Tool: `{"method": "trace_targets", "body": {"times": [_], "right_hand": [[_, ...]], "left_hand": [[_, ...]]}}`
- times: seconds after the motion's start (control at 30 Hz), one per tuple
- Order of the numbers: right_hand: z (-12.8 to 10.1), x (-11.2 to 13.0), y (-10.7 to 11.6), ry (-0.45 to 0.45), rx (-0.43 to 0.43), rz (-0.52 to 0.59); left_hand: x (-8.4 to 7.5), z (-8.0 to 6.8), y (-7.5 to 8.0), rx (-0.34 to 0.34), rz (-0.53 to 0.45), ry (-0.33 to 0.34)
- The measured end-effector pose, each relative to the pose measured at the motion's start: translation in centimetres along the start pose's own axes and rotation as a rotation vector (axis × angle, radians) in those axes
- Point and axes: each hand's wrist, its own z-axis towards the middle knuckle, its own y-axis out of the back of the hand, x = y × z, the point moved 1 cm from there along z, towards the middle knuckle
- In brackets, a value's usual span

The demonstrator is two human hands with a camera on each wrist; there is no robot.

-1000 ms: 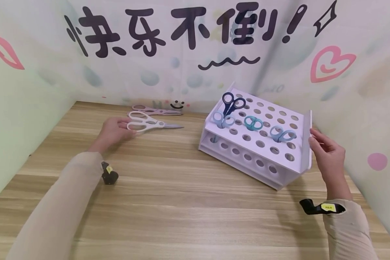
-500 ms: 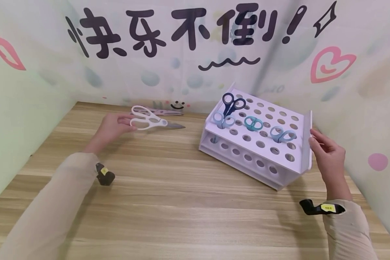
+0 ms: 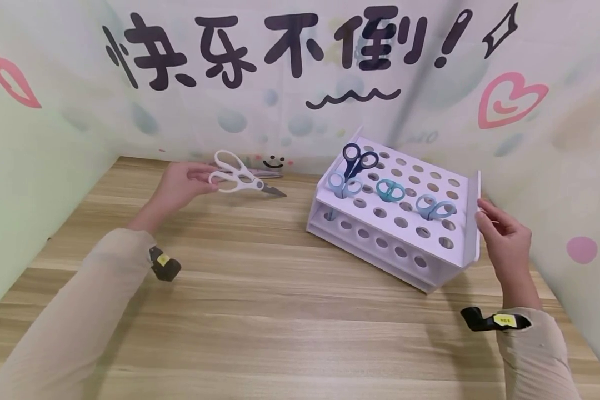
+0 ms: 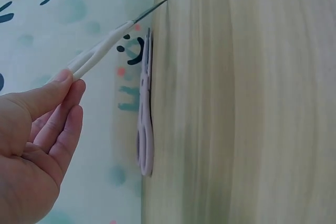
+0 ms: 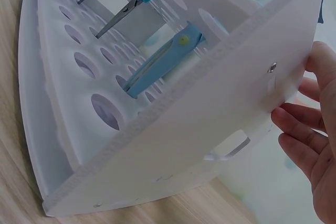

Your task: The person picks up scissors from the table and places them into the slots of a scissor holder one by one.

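Note:
My left hand (image 3: 182,186) pinches the handles of white scissors (image 3: 240,176) and holds them above the wooden table (image 3: 260,300), blade tip slanting down to the right. In the left wrist view the same white scissors (image 4: 102,51) stick out from my thumb and fingers (image 4: 50,114). Pink scissors (image 4: 145,124) lie flat on the table by the back wall. My right hand (image 3: 502,241) rests with straight fingers against the right side panel of a white rack (image 3: 460,250) with many round holes; the rack's side panel (image 5: 210,129) fills the right wrist view. Several small scissors stand in the rack.
A dark blue pair (image 3: 358,158), a teal pair (image 3: 390,190) and two light blue pairs (image 3: 343,184) (image 3: 435,206) stand in the rack's holes. Printed banner walls close in the table at the back, left and right. Bare wood lies in front of the rack.
My left hand has lifted the white scissors off the table and carried them up and slightly right, tilting the blades downward. The right hand and the rack have stayed put.

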Motion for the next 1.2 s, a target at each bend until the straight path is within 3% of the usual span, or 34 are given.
{"method": "trace_targets", "body": {"times": [0.23,0.9,1.2], "right_hand": [[0.0,0.0,0.0,0.004,-0.004,0.008],[-0.1,0.0,0.0,0.004,0.005,0.009],[-0.2,0.0,0.0,0.010,0.008,0.015]], "left_hand": [[-1.5,0.3,0.0,0.016,-0.018,0.006],[-5.1,1.7,0.3,0.005,0.144,-0.089],[-6.6,1.7,0.9,0.026,0.116,-0.089]]}}
